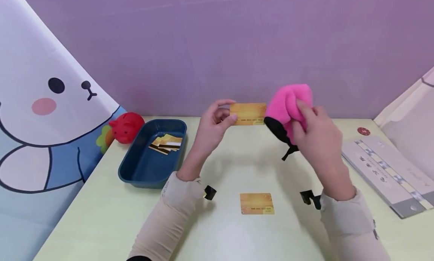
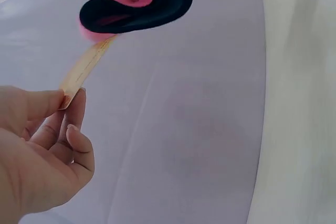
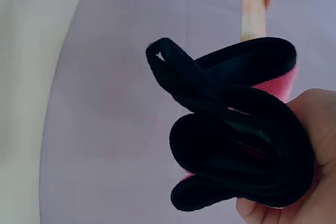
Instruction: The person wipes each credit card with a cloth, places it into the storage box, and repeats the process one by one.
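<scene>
Between thumb and fingers, my left hand (image 1: 211,131) pinches a gold bank card (image 1: 248,111) by its left end, held up in front of the purple backdrop. My right hand (image 1: 320,144) grips a bunched pink cloth (image 1: 288,100) with black edging. In the head view, the cloth's edge meets the card's right end. A black loop (image 3: 168,64) hangs from the cloth in the right wrist view, where dark folds hide most of the fingers. Another gold card (image 1: 257,204) lies flat on the table between my forearms.
A dark blue tray (image 1: 145,170) at left holds several gold cards (image 1: 169,141). Behind it sits a red piggy bank (image 1: 128,129). On the right, a grey-white boxed book (image 1: 386,170) lies near a red poker chip (image 1: 364,131). Purple fabric (image 1: 217,46) closes off the back.
</scene>
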A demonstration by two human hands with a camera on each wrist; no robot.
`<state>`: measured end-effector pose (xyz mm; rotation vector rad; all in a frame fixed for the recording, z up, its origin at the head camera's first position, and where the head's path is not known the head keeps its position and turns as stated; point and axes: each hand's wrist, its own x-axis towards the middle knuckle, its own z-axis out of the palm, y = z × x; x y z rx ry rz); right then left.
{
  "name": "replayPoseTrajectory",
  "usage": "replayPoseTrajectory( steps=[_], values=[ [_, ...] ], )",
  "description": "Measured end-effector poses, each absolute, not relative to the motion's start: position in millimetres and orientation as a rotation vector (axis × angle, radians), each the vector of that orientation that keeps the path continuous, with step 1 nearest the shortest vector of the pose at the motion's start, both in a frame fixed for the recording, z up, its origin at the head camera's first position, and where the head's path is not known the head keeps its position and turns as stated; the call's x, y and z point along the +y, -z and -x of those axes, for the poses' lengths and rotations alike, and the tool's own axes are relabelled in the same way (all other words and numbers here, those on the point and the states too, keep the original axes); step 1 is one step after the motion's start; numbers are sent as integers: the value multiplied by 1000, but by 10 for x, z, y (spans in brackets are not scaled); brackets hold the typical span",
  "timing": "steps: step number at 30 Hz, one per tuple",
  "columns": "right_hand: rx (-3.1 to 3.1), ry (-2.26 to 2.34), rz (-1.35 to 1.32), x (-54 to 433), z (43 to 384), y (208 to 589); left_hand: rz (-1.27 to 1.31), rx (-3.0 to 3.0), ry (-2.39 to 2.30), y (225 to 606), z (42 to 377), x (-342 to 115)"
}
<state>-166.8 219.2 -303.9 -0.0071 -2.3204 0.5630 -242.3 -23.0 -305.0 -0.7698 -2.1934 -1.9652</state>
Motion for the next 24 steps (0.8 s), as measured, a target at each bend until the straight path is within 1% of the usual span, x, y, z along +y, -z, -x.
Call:
replayPoseTrajectory(
  steps=[3, 6, 11, 17, 20, 24],
  values=[
    [-2286, -594, 49, 2239, 1643, 3002, 732, -2180, 1965, 3051, 2437, -234],
    [-2253, -611, 11, 2192, 1604, 2963, 719, -2180, 1941, 3065, 2442, -212],
    [-2196, -566, -206, 1985, 1573, 2959, 738, -2184, 1897, 3090, 2415, -132],
    [-2185, -479, -442, 1723, 1590, 3095, 796, -2221, 1858, 3152, 2351, -37],
    [-2221, -466, -469, 1658, 1587, 3148, 815, -2245, 1848, 3172, 2333, -31],
    [-2248, -470, -438, 1659, 1591, 3158, 813, -2265, 1854, 3164, 2322, -42]
  ],
)
